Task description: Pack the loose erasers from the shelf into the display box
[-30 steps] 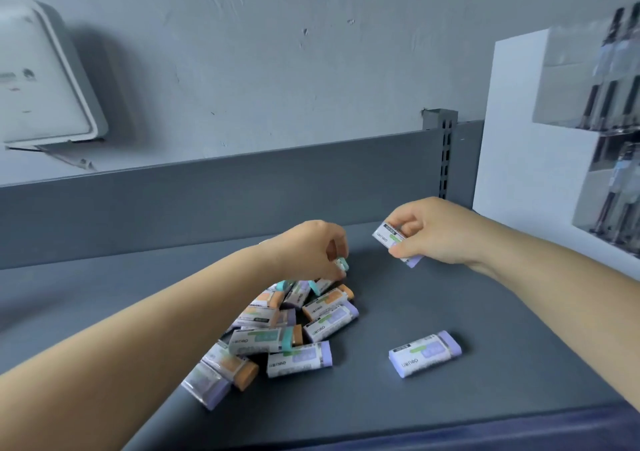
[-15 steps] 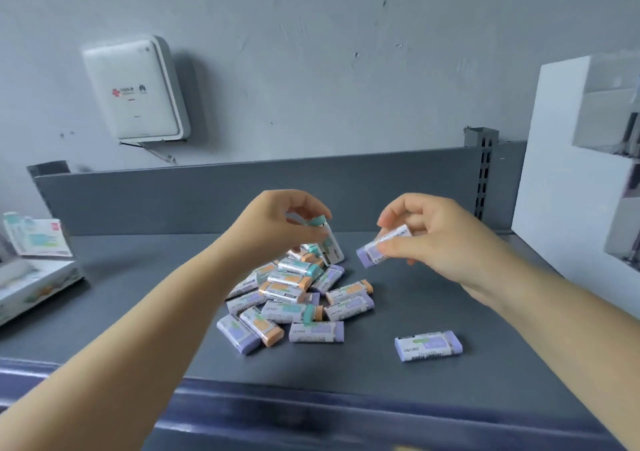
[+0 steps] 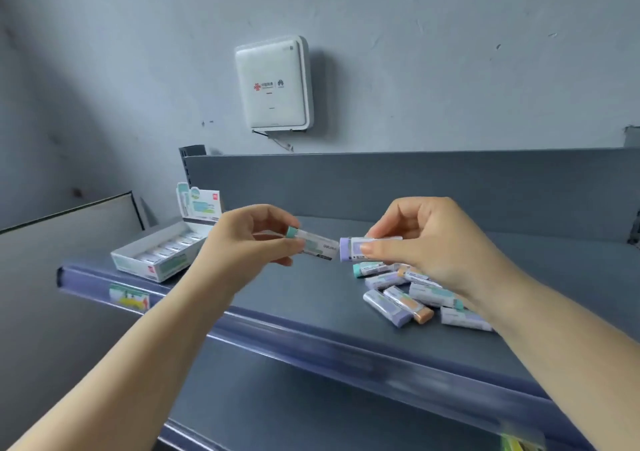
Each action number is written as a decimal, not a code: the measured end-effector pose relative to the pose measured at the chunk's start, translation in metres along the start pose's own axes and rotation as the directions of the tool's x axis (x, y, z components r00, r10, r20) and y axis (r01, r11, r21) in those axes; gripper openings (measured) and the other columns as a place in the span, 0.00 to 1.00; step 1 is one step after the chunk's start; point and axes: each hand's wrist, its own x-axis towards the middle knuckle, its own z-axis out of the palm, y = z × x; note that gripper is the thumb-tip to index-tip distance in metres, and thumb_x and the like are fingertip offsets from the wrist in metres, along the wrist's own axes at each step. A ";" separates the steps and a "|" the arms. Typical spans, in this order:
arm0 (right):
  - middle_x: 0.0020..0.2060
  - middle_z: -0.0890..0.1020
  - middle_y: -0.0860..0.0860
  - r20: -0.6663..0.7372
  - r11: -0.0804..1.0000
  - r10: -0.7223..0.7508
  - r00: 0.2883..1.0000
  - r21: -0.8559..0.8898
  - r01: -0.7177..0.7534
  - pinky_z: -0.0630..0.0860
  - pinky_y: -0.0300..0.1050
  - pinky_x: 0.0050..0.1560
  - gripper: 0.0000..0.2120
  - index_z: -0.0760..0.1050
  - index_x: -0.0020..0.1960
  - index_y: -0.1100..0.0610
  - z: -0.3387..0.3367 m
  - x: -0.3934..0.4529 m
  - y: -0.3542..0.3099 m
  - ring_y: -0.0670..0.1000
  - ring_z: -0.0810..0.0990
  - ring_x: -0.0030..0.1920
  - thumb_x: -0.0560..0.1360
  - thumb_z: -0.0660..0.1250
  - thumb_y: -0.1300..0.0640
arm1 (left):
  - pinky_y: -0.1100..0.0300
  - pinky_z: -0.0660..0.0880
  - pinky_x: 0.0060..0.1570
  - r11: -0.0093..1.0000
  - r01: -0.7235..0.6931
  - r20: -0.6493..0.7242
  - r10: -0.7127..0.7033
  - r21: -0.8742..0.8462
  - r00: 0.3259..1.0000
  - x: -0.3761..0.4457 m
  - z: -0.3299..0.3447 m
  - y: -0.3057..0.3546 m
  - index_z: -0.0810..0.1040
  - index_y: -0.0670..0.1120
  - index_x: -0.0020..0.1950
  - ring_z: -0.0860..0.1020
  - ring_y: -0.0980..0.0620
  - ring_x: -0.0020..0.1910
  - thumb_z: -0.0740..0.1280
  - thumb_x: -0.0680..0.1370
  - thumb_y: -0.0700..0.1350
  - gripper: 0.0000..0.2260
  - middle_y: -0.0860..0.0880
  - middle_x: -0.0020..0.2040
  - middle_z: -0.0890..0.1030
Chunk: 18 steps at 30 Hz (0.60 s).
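Your view has swung left since half a second ago: the shelf (image 3: 311,298) now shows its left end, and the display box (image 3: 162,256), then cut off at the edge, sits in full just left of your left hand (image 3: 242,246). That hand pinches a teal-capped eraser (image 3: 313,244); your right hand (image 3: 426,242) pinches a purple one (image 3: 353,249), tips nearly meeting. The pile (image 3: 408,294) lies below your right hand, partly hidden by that wrist. The box's contents are blurred.
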 end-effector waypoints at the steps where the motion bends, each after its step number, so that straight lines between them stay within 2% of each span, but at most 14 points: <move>1: 0.33 0.83 0.52 0.009 1.000 -0.003 1.000 0.019 0.003 0.75 0.37 0.36 0.08 0.77 0.32 0.56 0.014 0.004 -0.002 0.46 0.79 0.32 0.63 0.76 0.61 | 0.62 0.80 0.37 1.000 0.006 -0.014 -0.006 0.010 1.000 -0.001 -0.014 -0.003 0.79 0.42 0.38 0.79 0.52 0.31 0.71 0.69 0.31 0.06 0.44 0.38 0.81; 5: 0.33 0.83 0.54 0.057 0.997 -0.002 0.998 0.077 -0.002 0.77 0.37 0.36 0.06 0.77 0.34 0.60 0.073 0.023 -0.010 0.46 0.79 0.30 0.64 0.75 0.63 | 0.68 0.77 0.32 0.998 0.051 -0.057 -0.048 0.039 0.997 -0.006 -0.075 -0.020 0.78 0.41 0.39 0.79 0.52 0.29 0.71 0.69 0.33 0.05 0.40 0.41 0.81; 8: 0.33 0.84 0.55 0.060 0.997 -0.002 0.998 0.083 -0.003 0.78 0.41 0.40 0.06 0.78 0.35 0.61 0.116 0.036 -0.013 0.47 0.80 0.31 0.64 0.75 0.63 | 0.66 0.77 0.34 0.997 0.069 -0.081 -0.065 0.043 0.995 -0.008 -0.123 -0.035 0.78 0.41 0.39 0.78 0.52 0.29 0.71 0.69 0.33 0.05 0.40 0.42 0.83; 12: 0.31 0.82 0.51 0.016 0.995 -0.002 1.000 0.096 0.001 0.76 0.42 0.41 0.07 0.78 0.35 0.60 0.167 0.057 -0.015 0.47 0.79 0.32 0.64 0.75 0.63 | 0.68 0.76 0.31 0.996 0.065 -0.109 -0.058 0.065 0.992 -0.003 -0.181 -0.054 0.78 0.41 0.38 0.79 0.52 0.29 0.72 0.69 0.33 0.05 0.39 0.41 0.83; 18: 0.29 0.80 0.49 -0.058 0.989 -0.028 0.998 0.142 0.036 0.76 0.33 0.34 0.07 0.77 0.35 0.60 0.225 0.090 -0.016 0.45 0.77 0.29 0.65 0.74 0.66 | 0.65 0.80 0.34 0.997 0.051 -0.093 -0.046 0.049 0.995 0.018 -0.245 -0.079 0.78 0.39 0.38 0.83 0.50 0.36 0.71 0.69 0.32 0.04 0.41 0.38 0.83</move>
